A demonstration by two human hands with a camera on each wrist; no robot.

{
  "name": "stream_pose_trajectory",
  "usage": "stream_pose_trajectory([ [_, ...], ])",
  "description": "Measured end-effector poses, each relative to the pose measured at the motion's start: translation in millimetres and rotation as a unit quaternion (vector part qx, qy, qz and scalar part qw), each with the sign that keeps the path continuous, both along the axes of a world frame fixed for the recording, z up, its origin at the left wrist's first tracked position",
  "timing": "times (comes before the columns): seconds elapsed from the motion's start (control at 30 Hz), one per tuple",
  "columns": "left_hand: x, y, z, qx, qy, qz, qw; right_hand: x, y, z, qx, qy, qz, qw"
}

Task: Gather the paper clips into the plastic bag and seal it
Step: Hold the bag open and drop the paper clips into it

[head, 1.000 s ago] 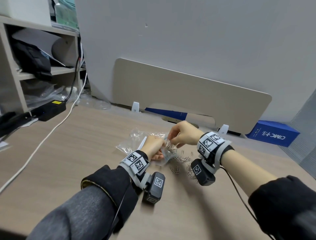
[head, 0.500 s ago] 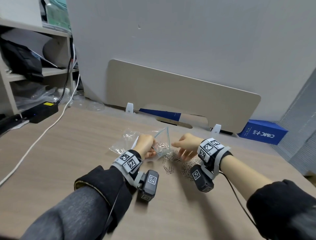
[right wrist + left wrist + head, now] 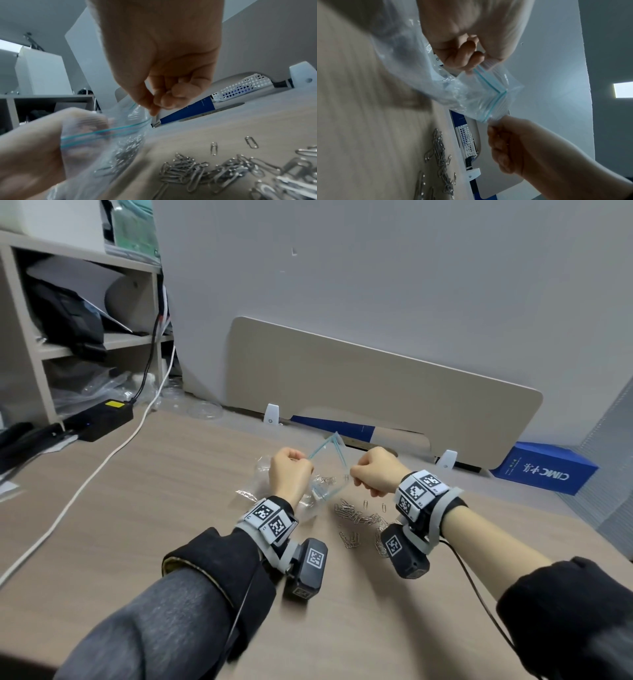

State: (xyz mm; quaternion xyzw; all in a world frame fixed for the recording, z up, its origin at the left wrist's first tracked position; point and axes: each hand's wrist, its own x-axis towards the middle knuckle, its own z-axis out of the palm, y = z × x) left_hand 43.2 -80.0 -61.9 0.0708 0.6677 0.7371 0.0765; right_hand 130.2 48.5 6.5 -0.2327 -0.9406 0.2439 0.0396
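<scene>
A clear plastic bag (image 3: 328,470) with a blue zip strip hangs between my two hands above the desk, mouth pulled wide. My left hand (image 3: 290,474) pinches one lip of the bag (image 3: 481,94); my right hand (image 3: 373,475) pinches the other lip. Some paper clips (image 3: 123,152) lie inside the bag (image 3: 109,135). A loose pile of silver paper clips (image 3: 359,518) lies on the desk just under and in front of my right hand (image 3: 154,106), also seen as the paper clips (image 3: 440,159) in the left wrist view below my left hand (image 3: 467,62).
Crumpled clear plastic (image 3: 260,474) lies behind my left hand. A beige divider panel (image 3: 376,392) stands at the desk's far edge, a blue box (image 3: 544,467) at the right. A black power brick (image 3: 99,419) and white cable (image 3: 102,463) lie at left by shelves (image 3: 68,302).
My right hand rose from the clip pile and took hold of the bag's lip. Both hands lifted the bag and spread its mouth.
</scene>
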Motion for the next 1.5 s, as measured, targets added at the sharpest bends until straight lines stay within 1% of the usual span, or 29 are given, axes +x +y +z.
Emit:
stream_pose_trajectory([
  [0.03, -0.6, -0.1, 1.5, 0.007, 0.005, 0.009, 1.0, 0.8, 0.0, -1.3, 0.004, -0.007, 0.005, 1.0],
  [0.1, 0.0, 0.5, 4.2, 0.024, 0.009, 0.007, 1.0, 1.6, -0.3, -2.7, -0.003, 0.02, 0.01, 1.0],
  [0.17, 2.1, 0.7, 6.3, 0.032, 0.015, -0.005, 0.999, 1.2, -1.4, -1.5, -0.037, 0.056, 0.026, 0.997],
  [0.23, 3.9, 0.3, 8.9, 0.032, 0.025, -0.011, 0.999, 0.8, -4.6, 1.1, -0.054, 0.064, 0.055, 0.995],
  [0.37, 1.1, 0.5, 7.3, 0.032, 0.035, 0.0, 0.999, -1.3, -7.1, 3.1, -0.032, 0.088, 0.047, 0.994],
  [0.43, 0.9, -0.8, 6.5, 0.016, 0.035, -0.003, 0.999, -2.3, -7.0, 1.9, -0.023, 0.073, 0.044, 0.996],
  [0.53, 3.6, 0.3, 0.8, -0.042, 0.004, -0.055, 0.998, -1.0, -1.3, -2.7, -0.003, 0.05, 0.033, 0.998],
  [0.57, 3.2, 0.6, -1.9, -0.06, -0.006, -0.058, 0.996, 0.2, 1.9, -3.7, 0.01, 0.041, 0.025, 0.999],
  [0.7, -4.7, -8.3, -3.2, -0.101, 0.016, 0.04, 0.994, 7.3, 14.9, -4.0, 0.057, 0.01, -0.02, 0.998],
  [0.73, -5.1, -9.7, -2.2, -0.106, 0.023, 0.046, 0.993, 8.2, 16.6, -4.4, 0.056, 0.007, -0.025, 0.998],
  [0.77, -4.8, -10.0, -1.6, -0.111, 0.023, 0.037, 0.993, 8.7, 17.2, -5.2, 0.047, 0.005, -0.025, 0.999],
  [0.87, 0.8, -6.1, -2.5, -0.11, 0.007, -0.036, 0.993, 9.0, 16.6, -8.1, 0.013, -0.012, -0.003, 1.0],
  [0.97, 4.1, -4.2, -1.6, -0.101, -0.015, -0.092, 0.99, 11.7, 18.6, -7.1, 0.006, -0.024, 0.019, 1.0],
  [1.1, 10.2, -2.8, 4.4, -0.082, -0.015, -0.139, 0.987, 17.2, 23.4, -6.7, -0.001, -0.037, 0.036, 0.999],
  [1.23, 11.6, -1.1, 4.4, -0.095, -0.017, -0.152, 0.984, 22.6, 27.9, -3.5, -0.001, -0.03, 0.023, 0.999],
  [1.3, 10.6, 0.0, 2.5, -0.103, -0.026, -0.163, 0.981, 28.7, 32.4, -1.4, 0.022, -0.057, 0.011, 0.998],
  [1.37, 10.9, 0.5, 1.6, -0.109, -0.029, -0.173, 0.979, 40.2, 33.4, -0.1, 0.058, -0.133, 0.004, 0.989],
  [1.43, 11.9, 1.1, 1.6, -0.116, -0.028, -0.179, 0.977, 53.9, 33.0, -1.1, 0.084, -0.221, 0.01, 0.972],
  [1.5, 12.0, 1.1, 1.8, -0.119, -0.027, -0.179, 0.976, 66.1, 31.9, -2.1, 0.084, -0.282, 0.023, 0.956],
])
